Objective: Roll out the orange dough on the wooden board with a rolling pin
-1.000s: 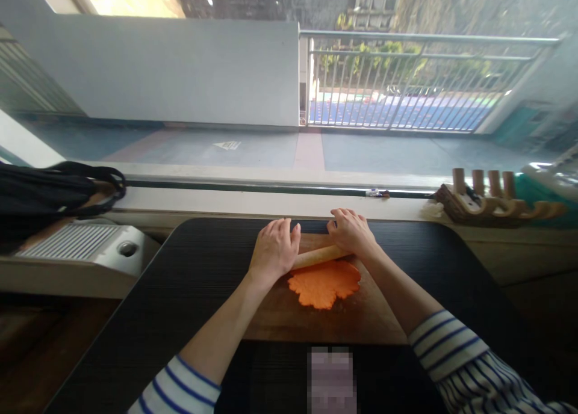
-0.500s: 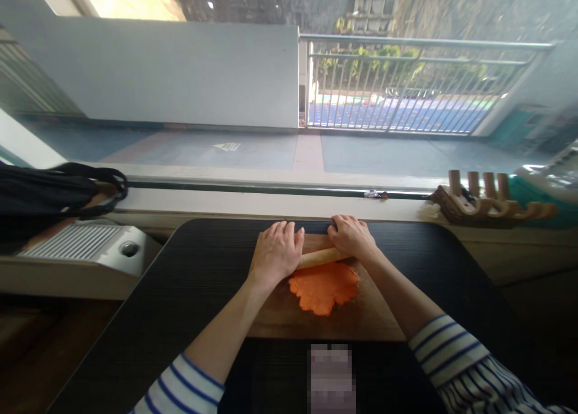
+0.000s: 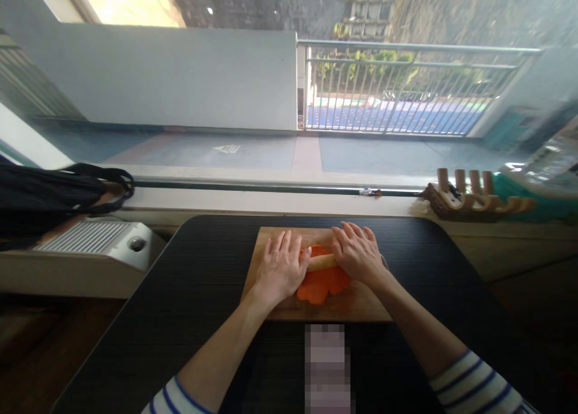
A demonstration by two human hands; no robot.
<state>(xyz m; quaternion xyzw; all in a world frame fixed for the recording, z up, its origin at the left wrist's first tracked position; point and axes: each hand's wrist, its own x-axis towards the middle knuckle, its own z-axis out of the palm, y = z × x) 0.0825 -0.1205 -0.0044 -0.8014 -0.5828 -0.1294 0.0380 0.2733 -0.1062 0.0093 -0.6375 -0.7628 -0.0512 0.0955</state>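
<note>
A wooden rolling pin [image 3: 322, 262] lies across a flat, uneven-edged sheet of orange dough [image 3: 320, 286]. Dough shows on both the far and near sides of the pin. Under it is a wooden board [image 3: 276, 310]. My left hand [image 3: 282, 266] presses on the pin's left end, palm down, fingers stretched forward and apart. On the right end rests my right hand [image 3: 358, 251], also flat, its fingers extended past the pin. Both ends of the pin are hidden beneath my palms.
The board sits on a black table [image 3: 208, 281]. Behind it runs a windowsill [image 3: 271, 203] with a wooden pegged rack [image 3: 474, 197] at right. A black bag [image 3: 54, 188] and a white slatted unit [image 3: 103, 239] stand at left. A blurred pale patch [image 3: 326, 369] is in front.
Both hands have come nearer with the rolling pin, from the dough's far edge onto its middle. My fingers, curled over the pin before, are now straighter.
</note>
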